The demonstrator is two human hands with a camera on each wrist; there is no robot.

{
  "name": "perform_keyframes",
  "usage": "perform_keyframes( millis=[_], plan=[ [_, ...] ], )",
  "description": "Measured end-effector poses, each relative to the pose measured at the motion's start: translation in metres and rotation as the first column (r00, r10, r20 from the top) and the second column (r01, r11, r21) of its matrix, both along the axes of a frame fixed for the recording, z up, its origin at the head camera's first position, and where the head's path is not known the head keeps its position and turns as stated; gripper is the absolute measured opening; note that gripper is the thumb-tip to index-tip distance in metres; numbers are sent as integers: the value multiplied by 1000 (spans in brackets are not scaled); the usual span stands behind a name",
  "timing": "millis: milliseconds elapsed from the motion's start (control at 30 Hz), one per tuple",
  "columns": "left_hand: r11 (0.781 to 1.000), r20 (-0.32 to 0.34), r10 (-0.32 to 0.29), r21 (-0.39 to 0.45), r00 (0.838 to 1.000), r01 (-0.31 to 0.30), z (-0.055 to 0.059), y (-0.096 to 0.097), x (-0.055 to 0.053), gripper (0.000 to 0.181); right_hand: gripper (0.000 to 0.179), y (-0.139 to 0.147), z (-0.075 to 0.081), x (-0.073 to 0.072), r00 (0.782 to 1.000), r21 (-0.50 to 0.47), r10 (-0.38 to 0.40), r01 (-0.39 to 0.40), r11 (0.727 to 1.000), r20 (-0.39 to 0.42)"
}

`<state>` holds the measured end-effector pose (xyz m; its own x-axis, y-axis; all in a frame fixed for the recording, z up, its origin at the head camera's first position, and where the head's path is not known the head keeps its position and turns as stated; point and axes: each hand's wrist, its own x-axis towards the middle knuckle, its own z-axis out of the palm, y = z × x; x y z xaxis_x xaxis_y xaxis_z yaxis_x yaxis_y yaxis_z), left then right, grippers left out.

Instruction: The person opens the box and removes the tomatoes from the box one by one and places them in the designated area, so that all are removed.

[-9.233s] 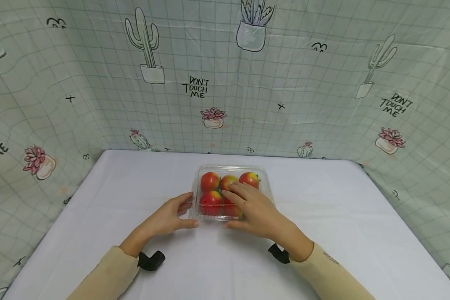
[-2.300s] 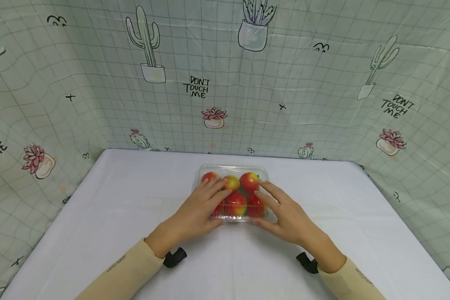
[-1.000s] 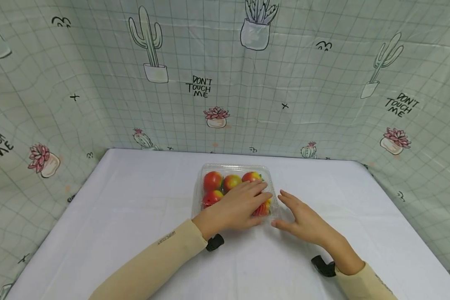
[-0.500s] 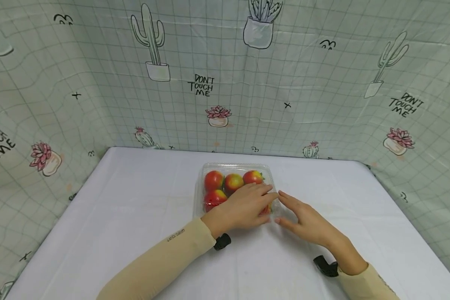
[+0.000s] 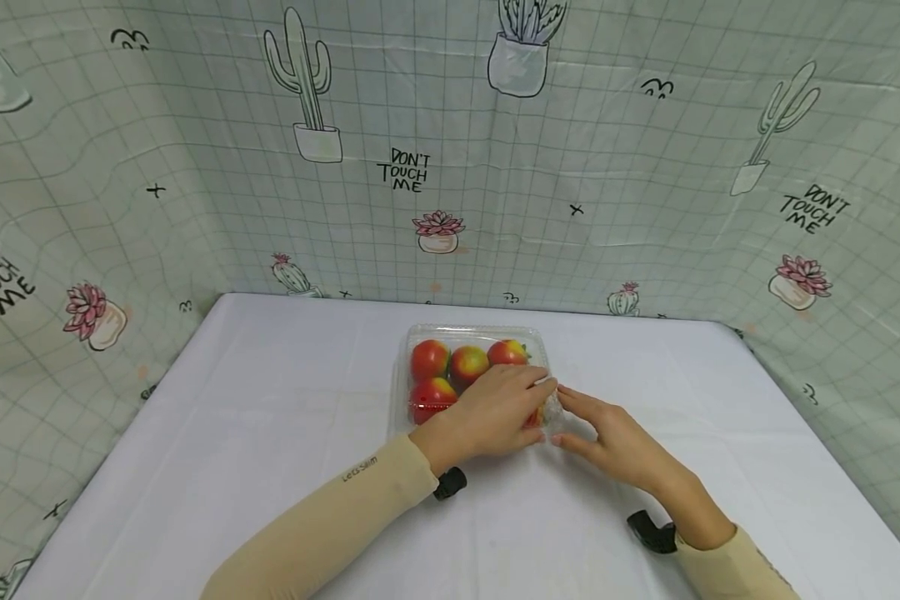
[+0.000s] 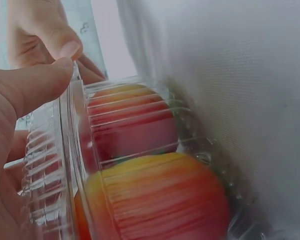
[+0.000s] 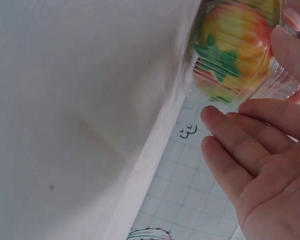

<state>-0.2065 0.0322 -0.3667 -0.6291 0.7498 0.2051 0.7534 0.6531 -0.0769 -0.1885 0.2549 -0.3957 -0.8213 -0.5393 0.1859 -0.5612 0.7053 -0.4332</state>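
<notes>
A clear plastic clamshell box (image 5: 465, 332) lies on the white table with its lid down. Inside are several round red-and-yellow fruits (image 5: 430, 360); one fruit (image 7: 235, 50) in the right wrist view carries a green star-shaped leaf top. My left hand (image 5: 491, 410) rests across the lid's front right part, fingers extended and hiding some fruit. In the left wrist view its thumb presses the rim (image 6: 72, 150) near the corner. My right hand (image 5: 618, 442) is at the box's right side, thumb and index fingertips at the corner, the other fingers relaxed and apart from the box.
The white tablecloth (image 5: 292, 375) surrounds the box. A cactus-print cloth (image 5: 465, 167) hangs behind and on both sides of the table. Each wrist wears a black camera mount, as on the right wrist (image 5: 651, 532).
My left hand has come from the box's left edge across the lid to its front right corner. My right hand has shifted off the lid to the right side. The box stays in place.
</notes>
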Motion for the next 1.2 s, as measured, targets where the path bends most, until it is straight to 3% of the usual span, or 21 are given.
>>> perform_keyframes(
  millis=[267, 933, 1200],
  plan=[
    [1000, -19, 22, 3, 1000, -22, -3, 5, -1, 61, 69, 1, -1, -1, 999, -36, -20, 21, 999, 27],
    [999, -36, -24, 33, 999, 25, -5, 6, -4, 54, 63, 2, -3, -1, 1000, -74, -30, 30, 997, 6],
    [995, -47, -46, 90, 998, 50, -5, 9, -4, 38, 59, 1, -5, -2, 999, -102, -39, 40, 994, 12]
  ],
)
